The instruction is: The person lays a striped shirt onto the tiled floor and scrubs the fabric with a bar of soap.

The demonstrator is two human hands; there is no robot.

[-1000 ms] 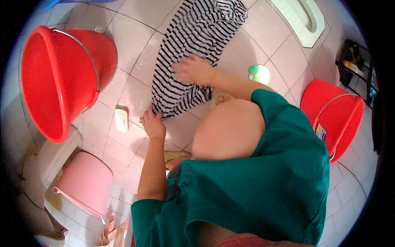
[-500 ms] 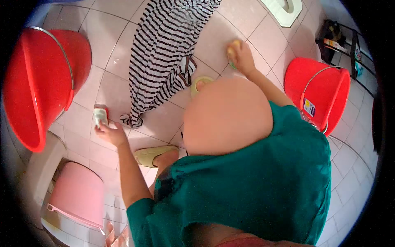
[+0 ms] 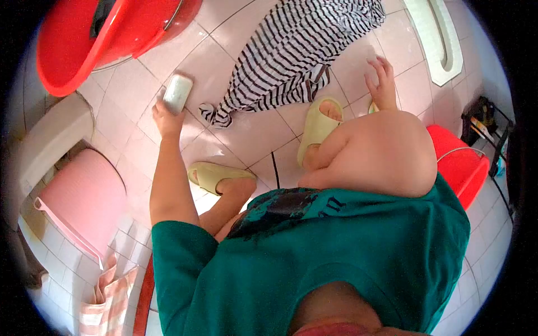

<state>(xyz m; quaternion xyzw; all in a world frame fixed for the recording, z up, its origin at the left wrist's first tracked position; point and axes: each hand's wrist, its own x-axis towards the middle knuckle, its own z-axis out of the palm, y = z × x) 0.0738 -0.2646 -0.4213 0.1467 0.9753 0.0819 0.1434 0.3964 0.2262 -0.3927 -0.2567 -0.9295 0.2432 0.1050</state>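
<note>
My left hand (image 3: 168, 119) grips the near end of a pale, rounded rectangular thing that looks like a soap box (image 3: 178, 93), low over the tiles. Its fingers are at the box's left and lower edges. My right hand (image 3: 382, 84) is beyond my raised knee, fingers apart and slightly curled, with nothing seen in them. By its wrist a small yellow-green thing (image 3: 371, 107) shows, mostly hidden by the knee. Between the hands a black-and-white striped garment (image 3: 286, 61) lies spread on the floor, its twisted end (image 3: 216, 115) close to the box.
A big red bucket (image 3: 67, 70) stands at upper left, a pink bucket (image 3: 84, 196) below it. Another red bucket (image 3: 462, 168) and a black rack (image 3: 485, 126) are at right. My feet wear yellow-green slippers (image 3: 318, 127). A white squat toilet (image 3: 426, 28) is at upper right.
My left hand has closed on the soap box and tilted it. My right hand no longer shows the yellow thing it held, and its fingers are spread. The view has shifted.
</note>
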